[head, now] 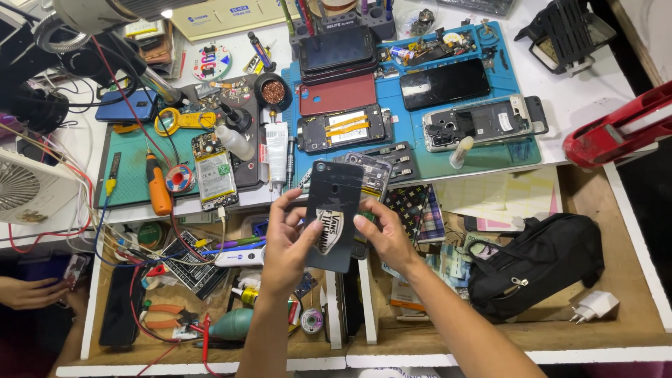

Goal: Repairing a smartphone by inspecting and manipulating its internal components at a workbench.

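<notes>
Black phone back cover point(334, 213) with a shield-shaped sticker, held upright above the open drawer point(630, 280), long axis running away from the body and tipped slightly rightward at the top. Clamped along its left edge by the left hand point(285, 241), thumb on the face and fingers point(297, 203) curled behind; pinched at the lower right edge by the right hand point(385, 238), fingers together on the cover and on the opened phone body point(372, 178) peeking out just behind it. Both hands touching the cover, the left gripping more of its length, the right set lower and nearer the bottom corner.

Beyond the cover's top edge, a blue repair mat point(420, 161) on the white surface point(595, 98), carrying an opened handset with orange flex cables point(343, 129) and a second stripped handset point(483, 122). Left of the cover, an orange-handled screwdriver point(158, 185) and a bare phone board with battery point(213, 171) on a green mat point(129, 168). Right of the cover and lower, a black pouch point(539, 262) and a white charger plug point(593, 306) in the drawer. Far left of the cover, another person's hand point(28, 290) at the frame edge.
</notes>
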